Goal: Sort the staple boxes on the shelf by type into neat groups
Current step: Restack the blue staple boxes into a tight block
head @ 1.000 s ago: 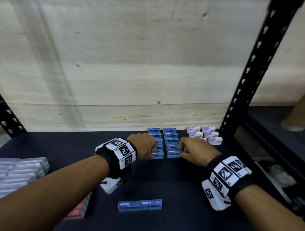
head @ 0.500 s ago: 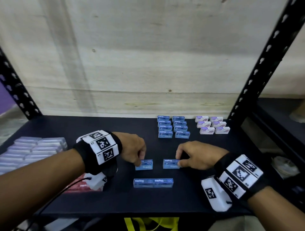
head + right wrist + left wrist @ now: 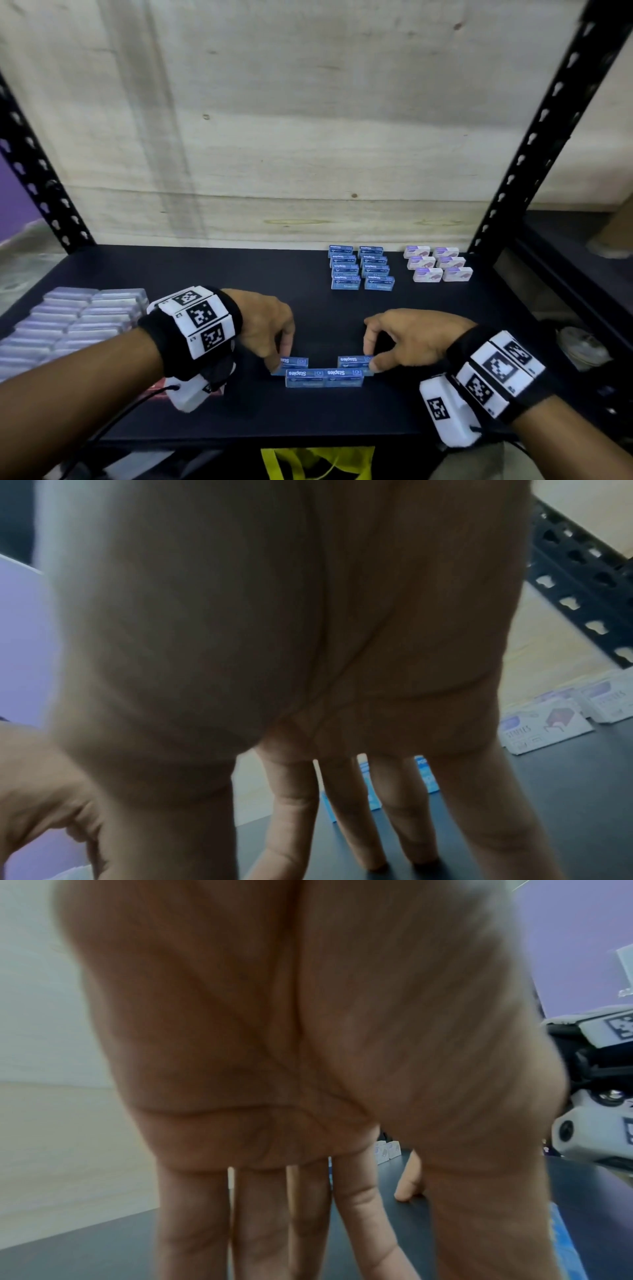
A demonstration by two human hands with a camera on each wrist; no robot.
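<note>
Shelf [image 3: 239, 274] is dark, backed by a pale wood panel [image 3: 308, 120] and framed by black perforated uprights [image 3: 534, 144].

Left hand [image 3: 265, 323] pinches a blue staple box [image 3: 295, 361] at its left end, fingers curled down onto it. Right hand [image 3: 407, 334] pinches a second blue box [image 3: 352, 359] at its right end between thumb and fingertips. Both boxes sit low at the front of the shelf, just behind a front pair [image 3: 324, 377] of blue boxes lying end to end and touching. Whether the held boxes rest on the shelf or are just above it cannot be told.

Blue group [image 3: 361, 269] stands at the rear right in two tidy columns. White group [image 3: 438, 263], purple-marked, sits just to its right, also in two columns, near the right upright. Clear cases [image 3: 68, 322] lie in rows at the left edge. A red item [image 3: 154, 389] shows partly under the left wrist.

Wrist views are filled by blurred palms with the fingers pointing down toward the shelf; the right wrist view catches white boxes [image 3: 544, 726] beyond the fingers [image 3: 404, 804].
</note>
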